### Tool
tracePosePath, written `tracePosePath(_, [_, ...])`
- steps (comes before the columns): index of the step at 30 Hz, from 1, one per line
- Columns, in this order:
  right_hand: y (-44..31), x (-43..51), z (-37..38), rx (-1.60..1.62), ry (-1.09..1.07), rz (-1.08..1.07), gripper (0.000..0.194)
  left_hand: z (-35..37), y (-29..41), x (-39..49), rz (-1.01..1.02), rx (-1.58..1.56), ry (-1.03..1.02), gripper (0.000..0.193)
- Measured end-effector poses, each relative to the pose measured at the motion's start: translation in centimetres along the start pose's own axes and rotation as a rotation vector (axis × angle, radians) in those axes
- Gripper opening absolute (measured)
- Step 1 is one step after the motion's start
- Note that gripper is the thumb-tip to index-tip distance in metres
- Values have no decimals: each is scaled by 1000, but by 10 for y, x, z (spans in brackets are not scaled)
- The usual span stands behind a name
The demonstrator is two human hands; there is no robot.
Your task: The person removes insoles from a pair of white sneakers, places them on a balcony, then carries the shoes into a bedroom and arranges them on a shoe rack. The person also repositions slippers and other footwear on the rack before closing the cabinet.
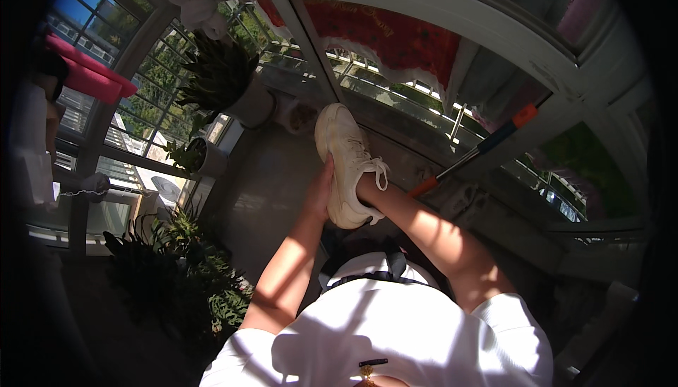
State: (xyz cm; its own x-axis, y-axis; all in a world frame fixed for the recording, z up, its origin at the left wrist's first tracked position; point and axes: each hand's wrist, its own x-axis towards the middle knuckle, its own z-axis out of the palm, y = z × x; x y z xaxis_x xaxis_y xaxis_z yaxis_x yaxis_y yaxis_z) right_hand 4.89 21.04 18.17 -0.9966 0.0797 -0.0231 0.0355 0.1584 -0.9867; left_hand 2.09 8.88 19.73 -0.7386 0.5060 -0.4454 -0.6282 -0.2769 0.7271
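A cream-white lace-up sneaker [344, 164] is held up in front of my body, its toe pointing away from me and its laces facing right. My left hand [322, 188] grips the sole side of the shoe, with the thumb along the edge. My right forearm ends at the shoe's ankle opening, and the right hand is hidden inside the shoe, so its fingers do not show.
Potted plants [209, 159] stand at the left by the windows, with leafy plants [185, 270] lower left. A pole with orange ends [479, 148] leans at the right before glass doors. A red cloth [392, 37] hangs behind the glass.
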Motion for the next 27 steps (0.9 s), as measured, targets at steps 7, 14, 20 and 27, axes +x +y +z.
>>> tracePosePath(7, [10,54,0,142,30,79,42,10,12,9,-49,44,29,63])
tracePosePath(14, [11,57,7,183,11,98,41,2,15,10,-11,-42,-46,63])
tracePosePath(20, [11,60,4,200,-7,111,41,13,21,3,-56,28,72,63])
tracePosePath(27, [11,47,1,199,-46,109,40,-8,-9,19,-30,-90,38,63])
